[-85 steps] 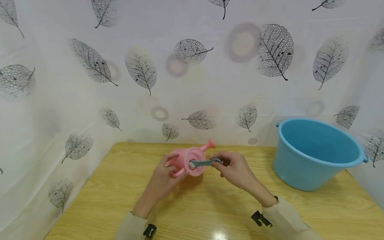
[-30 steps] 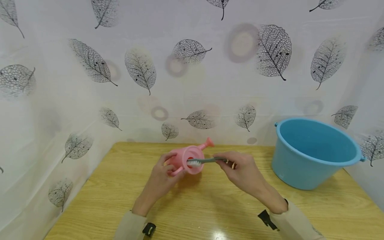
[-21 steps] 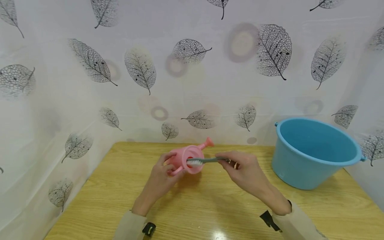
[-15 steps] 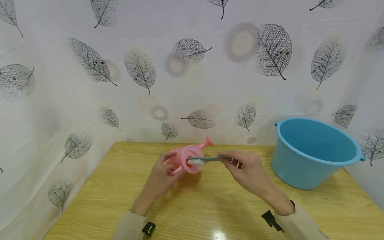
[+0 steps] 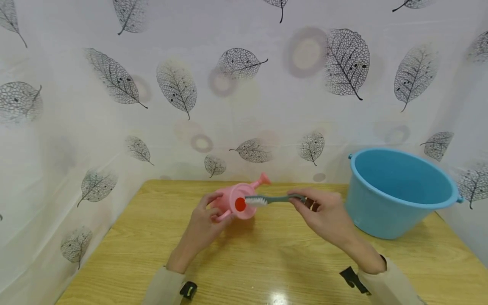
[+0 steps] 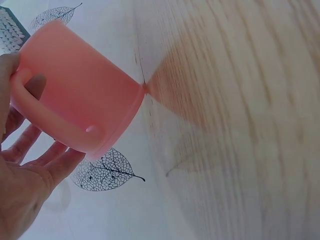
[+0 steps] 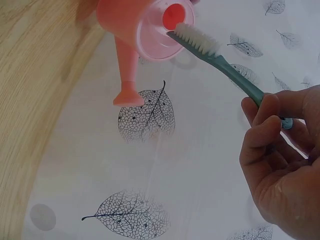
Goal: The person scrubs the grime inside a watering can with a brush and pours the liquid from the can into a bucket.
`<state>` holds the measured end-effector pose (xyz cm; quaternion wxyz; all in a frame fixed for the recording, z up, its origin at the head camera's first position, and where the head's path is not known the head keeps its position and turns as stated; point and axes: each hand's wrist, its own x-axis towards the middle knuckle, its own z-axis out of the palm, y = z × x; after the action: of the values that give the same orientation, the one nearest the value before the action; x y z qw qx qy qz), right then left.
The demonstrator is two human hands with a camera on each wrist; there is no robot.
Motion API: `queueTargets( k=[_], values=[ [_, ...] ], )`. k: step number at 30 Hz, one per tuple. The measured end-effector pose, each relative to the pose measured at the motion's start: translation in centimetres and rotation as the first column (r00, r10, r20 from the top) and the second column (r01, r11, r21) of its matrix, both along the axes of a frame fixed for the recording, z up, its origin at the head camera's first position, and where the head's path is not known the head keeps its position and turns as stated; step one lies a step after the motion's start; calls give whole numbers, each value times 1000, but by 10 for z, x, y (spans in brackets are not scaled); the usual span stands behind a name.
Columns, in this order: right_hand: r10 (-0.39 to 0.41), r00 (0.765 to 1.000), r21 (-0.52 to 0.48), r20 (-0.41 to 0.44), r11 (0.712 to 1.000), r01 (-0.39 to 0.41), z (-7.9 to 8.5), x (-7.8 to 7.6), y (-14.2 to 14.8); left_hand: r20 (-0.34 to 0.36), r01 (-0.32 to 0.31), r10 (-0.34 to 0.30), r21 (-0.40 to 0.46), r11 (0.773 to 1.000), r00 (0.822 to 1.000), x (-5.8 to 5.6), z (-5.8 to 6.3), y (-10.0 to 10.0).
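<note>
A pink toy watering can (image 5: 228,199) is tilted above the table, its open top turned to the right and its spout pointing up and back. My left hand (image 5: 206,222) grips it around the body and handle; the left wrist view shows the fingers around the can (image 6: 80,85) and its lower edge touching the wood. My right hand (image 5: 324,214) pinches the handle end of a grey-green brush (image 5: 280,198) with white bristles. In the right wrist view the brush's bristles (image 7: 197,39) are just outside the opening, near a round red spot (image 7: 174,17).
A large blue bucket (image 5: 389,220) stands at the right of the wooden table (image 5: 267,262). Behind and to the left hangs a white sheet (image 5: 244,114) printed with grey leaves.
My right hand has drawn the brush to the right, out of the watering can's opening, and the red spot now shows fully. The left hand and the can have barely moved.
</note>
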<state>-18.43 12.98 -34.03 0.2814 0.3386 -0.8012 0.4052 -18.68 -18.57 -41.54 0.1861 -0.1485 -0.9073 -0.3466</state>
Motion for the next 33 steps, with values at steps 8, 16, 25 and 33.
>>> queueTargets(
  k=[8,16,25,33],
  values=[
    [-83,996,36,44,996,82,-2,1,12,6,-10,9,13,1000,1000,0,0,-1],
    [-142,989,32,49,990,140,-3,2,19,-25,-7,8,31,999,1000,-1,-2,-3],
    [-265,939,88,219,964,252,-9,4,23,-70,-8,9,21,1000,998,-3,-5,-4],
    [-269,735,58,623,952,300,-21,-7,28,-66,2,-1,22,1000,998,-2,-5,-4]
  ],
)
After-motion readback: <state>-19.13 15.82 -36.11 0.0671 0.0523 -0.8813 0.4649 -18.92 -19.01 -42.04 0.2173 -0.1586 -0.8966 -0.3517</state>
